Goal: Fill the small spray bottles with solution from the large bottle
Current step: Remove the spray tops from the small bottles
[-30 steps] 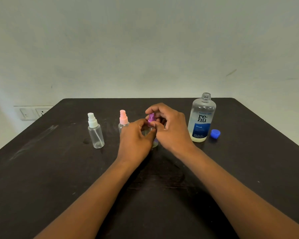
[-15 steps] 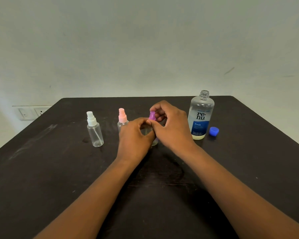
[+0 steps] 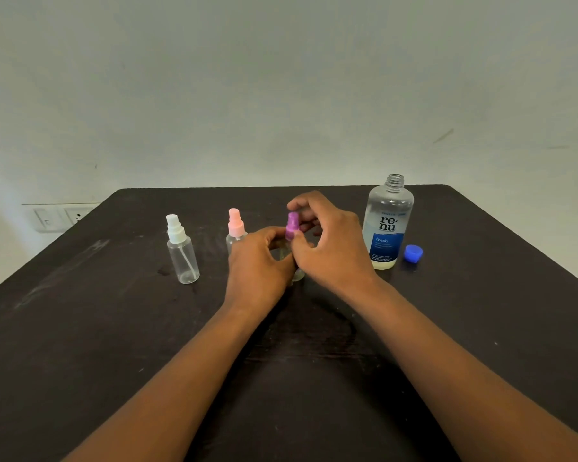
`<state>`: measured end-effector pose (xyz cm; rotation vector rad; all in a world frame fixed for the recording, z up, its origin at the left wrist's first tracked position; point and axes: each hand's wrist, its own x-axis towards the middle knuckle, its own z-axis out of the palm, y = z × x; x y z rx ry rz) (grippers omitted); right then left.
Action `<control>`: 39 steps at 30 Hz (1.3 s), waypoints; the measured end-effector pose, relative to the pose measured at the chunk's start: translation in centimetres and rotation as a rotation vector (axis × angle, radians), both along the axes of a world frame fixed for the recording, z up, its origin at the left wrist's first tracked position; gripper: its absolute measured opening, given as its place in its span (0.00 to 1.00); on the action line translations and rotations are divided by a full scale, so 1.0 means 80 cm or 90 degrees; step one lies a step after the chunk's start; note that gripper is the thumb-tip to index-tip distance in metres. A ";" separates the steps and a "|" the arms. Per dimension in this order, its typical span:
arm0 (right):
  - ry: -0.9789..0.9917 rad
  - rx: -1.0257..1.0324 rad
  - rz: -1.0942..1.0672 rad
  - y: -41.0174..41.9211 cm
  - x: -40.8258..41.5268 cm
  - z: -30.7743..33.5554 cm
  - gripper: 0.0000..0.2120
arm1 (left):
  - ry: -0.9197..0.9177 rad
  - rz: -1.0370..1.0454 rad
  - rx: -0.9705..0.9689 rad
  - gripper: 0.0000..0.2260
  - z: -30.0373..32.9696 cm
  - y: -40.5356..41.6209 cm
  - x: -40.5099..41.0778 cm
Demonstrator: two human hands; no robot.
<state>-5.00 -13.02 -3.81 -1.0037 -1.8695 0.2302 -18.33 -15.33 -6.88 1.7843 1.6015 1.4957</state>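
Note:
Three small clear spray bottles stand in a row on the dark table (image 3: 80, 345). The white-topped one (image 3: 182, 250) is at the left and looks empty. The pink-topped one (image 3: 236, 228) is partly hidden behind my left hand (image 3: 259, 261). My left hand grips the body of the third small bottle, whose purple spray top (image 3: 292, 225) is pinched by the thumb and fingers of my right hand (image 3: 331, 248). The large "renu" solution bottle (image 3: 387, 225) stands uncapped to the right, with liquid in it. Its blue cap (image 3: 413, 253) lies beside it.
A pale wall rises behind the table. A switch and socket plate (image 3: 60, 216) sits on the wall at the left, just beyond the table's edge. The table's far right corner is rounded.
My right fingers have shifted around the purple spray top, opening slightly at the top while the thumb stays on it. The left hand holds the bottle in the same place.

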 end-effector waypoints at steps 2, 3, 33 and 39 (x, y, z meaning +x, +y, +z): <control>-0.008 0.002 -0.002 -0.001 0.000 0.001 0.17 | 0.001 -0.003 -0.001 0.14 0.001 -0.001 0.000; -0.005 0.001 -0.009 -0.001 0.000 0.001 0.17 | 0.002 -0.004 -0.001 0.14 0.001 -0.002 0.000; 0.001 -0.019 -0.021 0.002 0.000 0.000 0.19 | -0.048 -0.024 -0.046 0.11 0.003 -0.003 0.000; -0.005 -0.007 -0.022 -0.001 -0.004 0.001 0.20 | -0.040 -0.023 -0.047 0.11 0.002 -0.004 -0.001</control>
